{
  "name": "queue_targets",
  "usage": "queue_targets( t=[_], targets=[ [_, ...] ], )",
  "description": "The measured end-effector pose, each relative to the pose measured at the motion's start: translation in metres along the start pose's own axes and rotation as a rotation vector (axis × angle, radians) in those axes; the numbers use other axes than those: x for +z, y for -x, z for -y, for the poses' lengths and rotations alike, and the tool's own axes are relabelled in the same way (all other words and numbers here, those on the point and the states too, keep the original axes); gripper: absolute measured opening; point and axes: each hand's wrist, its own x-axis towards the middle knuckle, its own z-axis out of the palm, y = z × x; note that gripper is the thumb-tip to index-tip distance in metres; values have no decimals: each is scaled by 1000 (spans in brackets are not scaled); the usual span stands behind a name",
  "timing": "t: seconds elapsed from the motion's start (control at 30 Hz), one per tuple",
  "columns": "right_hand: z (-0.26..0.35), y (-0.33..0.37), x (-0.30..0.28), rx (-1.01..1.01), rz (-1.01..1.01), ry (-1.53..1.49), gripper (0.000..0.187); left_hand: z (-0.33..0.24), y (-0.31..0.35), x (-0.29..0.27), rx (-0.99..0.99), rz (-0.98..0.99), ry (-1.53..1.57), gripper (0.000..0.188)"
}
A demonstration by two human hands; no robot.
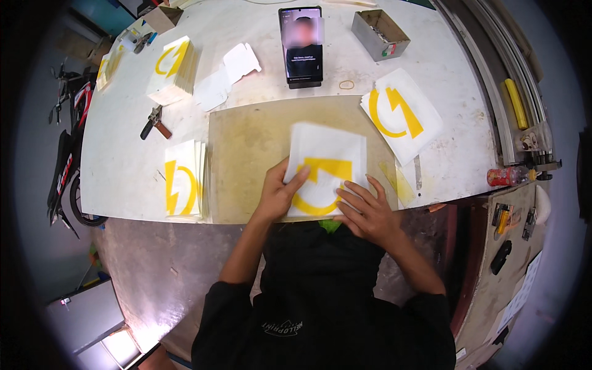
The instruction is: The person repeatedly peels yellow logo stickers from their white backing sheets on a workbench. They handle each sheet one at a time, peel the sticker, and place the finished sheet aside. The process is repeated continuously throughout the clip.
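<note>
A flat white paper piece with a bold yellow printed design [320,139] is tilted up a little over the tan work mat, close to the table's front edge. My left hand [279,192] pinches its left side, thumb on the printed face and the other fingers behind. On the lower right part rests my right hand [369,209], its fingers spread apart and touching the paper. Left of the mat stands a stack of like printed papers [184,179]. Another pile with the same yellow print [404,114] lies to the right, overlapping the mat's far corner.
The mat [246,145] covers the table's middle. Beyond it stand a phone [302,46] on a holder and a grey metal box [381,36]. Leftward are a tall printed stack [171,71], a hand tool [155,123] and white scraps [228,77]. A bottle [510,176] lies at right.
</note>
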Motion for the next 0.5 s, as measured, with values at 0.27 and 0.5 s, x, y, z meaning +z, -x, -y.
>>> queue_targets(
  t=[0.27,0.5],
  targets=[
    [-6,-16,35,937,-399,-1042,25,19,52,-20,-16,-175,206,32],
    [-13,-10,27,949,-393,-1024,21,25,43,-26,-41,-257,361,44]
  ],
)
